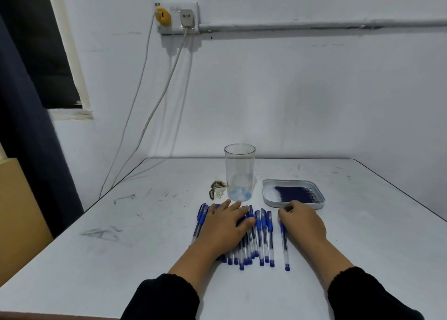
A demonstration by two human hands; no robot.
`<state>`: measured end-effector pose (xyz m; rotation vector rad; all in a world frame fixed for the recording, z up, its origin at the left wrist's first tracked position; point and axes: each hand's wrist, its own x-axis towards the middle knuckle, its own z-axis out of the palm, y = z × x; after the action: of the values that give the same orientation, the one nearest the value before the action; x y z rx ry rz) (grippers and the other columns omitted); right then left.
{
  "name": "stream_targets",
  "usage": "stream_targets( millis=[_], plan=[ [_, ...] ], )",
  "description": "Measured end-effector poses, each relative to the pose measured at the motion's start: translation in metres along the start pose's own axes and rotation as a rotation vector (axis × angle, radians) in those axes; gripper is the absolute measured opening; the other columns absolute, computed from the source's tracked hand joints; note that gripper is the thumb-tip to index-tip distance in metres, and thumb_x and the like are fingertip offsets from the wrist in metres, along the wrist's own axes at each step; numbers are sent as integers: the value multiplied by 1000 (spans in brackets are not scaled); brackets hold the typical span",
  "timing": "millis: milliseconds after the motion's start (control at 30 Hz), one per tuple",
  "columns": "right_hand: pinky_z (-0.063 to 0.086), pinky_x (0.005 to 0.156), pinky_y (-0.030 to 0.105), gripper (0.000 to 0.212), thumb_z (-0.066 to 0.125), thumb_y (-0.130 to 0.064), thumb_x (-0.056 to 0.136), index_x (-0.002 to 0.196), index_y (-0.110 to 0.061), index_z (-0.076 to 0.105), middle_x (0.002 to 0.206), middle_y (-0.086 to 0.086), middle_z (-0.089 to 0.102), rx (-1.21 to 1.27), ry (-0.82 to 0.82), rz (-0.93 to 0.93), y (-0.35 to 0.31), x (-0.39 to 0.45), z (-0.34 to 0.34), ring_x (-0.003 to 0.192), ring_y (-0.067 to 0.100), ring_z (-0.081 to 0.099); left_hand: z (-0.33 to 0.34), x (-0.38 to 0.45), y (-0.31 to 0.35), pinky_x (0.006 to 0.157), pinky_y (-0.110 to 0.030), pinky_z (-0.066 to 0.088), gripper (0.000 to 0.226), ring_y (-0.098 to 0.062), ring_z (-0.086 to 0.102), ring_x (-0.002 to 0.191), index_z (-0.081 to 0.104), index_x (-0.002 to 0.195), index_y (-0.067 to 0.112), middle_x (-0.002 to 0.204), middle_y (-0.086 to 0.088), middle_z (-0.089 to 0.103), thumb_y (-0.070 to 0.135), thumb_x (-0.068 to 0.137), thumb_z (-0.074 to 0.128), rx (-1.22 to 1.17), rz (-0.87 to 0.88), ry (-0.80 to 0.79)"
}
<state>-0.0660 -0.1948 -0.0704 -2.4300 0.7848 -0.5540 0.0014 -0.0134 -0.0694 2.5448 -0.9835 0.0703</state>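
Several blue capped pens (263,237) lie side by side in a row on the white table (145,247). My left hand (225,225) rests flat on the left part of the row, fingers straight and pointing away. One pen (285,249) lies apart at the right of the row. My right hand (302,223) sits over its cap end with fingers curled round it; the cap itself is hidden. Behind the pens stands a clear plastic cup (239,172), upright. To its right is a white shallow tray (268,194) holding dark blue refills (297,194).
A small crumpled scrap (216,186) lies left of the cup. The table meets the wall at the back, and its left edge runs diagonally. A wall socket (179,17) with two cables hangs down behind the table's back left corner.
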Motion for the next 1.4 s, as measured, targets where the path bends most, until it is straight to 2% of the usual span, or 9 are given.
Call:
stream_targets(
  millis=[267,400,533,667,800,967,1067,1167,1400],
  plan=[
    [42,60,29,16,60,-13,87,74,-8,67,68,4,62,753,2,98,-2,3,-6,64,17,52,-13,2,9,116,-31,-7,35,7,22,134,68,112,29,135,17,50,45,98,41,-351,64,128],
    [37,52,25,15,61,-9,87,74,-5,67,62,5,61,987,-37,117,-11,4,-5,57,15,50,-23,5,22,117,-36,-8,37,35,30,90,73,93,21,101,8,70,44,97,45,-487,45,88],
    [41,50,24,9,60,-5,89,84,-2,67,67,8,68,1083,-112,40,-16,1,-9,59,15,59,-32,14,32,117,-38,4,38,21,30,92,62,120,30,94,7,72,53,92,49,-425,4,23],
    [45,53,23,8,58,4,87,88,-2,64,69,10,67,1102,-199,-8,-13,2,-12,62,17,65,-35,23,31,112,-32,12,35,0,42,102,60,122,31,97,6,68,49,93,49,-109,52,71],
    [45,56,21,13,63,9,82,90,-1,66,73,13,68,1015,-299,-82,-13,2,-14,65,16,65,-26,27,23,79,-33,43,22,-17,52,96,57,113,25,102,5,58,34,98,45,62,153,130],
    [46,57,15,15,70,-1,82,95,-8,74,75,3,73,892,-348,-193,-13,2,-18,67,7,65,-9,24,19,64,-33,44,30,-19,56,78,60,114,23,86,2,65,39,97,42,220,341,327],
    [47,58,12,15,71,2,80,90,-8,74,71,-2,73,878,-394,-210,-15,-1,-20,65,3,65,-3,26,14,54,-31,44,23,-19,55,65,68,95,21,71,2,63,34,91,50,263,376,460],
    [49,59,14,15,74,0,77,85,-12,75,70,2,73,829,-373,-196,-16,0,-20,64,7,64,-1,21,17,50,-30,41,9,-19,54,63,66,85,16,70,2,63,24,88,63,229,355,459],
    [50,61,16,15,75,-5,77,79,-20,76,70,3,73,744,-384,-263,-15,-3,-23,64,8,63,-4,15,15,49,-31,45,40,-16,53,60,65,93,25,67,5,60,45,91,31,185,368,375]
  ],
)
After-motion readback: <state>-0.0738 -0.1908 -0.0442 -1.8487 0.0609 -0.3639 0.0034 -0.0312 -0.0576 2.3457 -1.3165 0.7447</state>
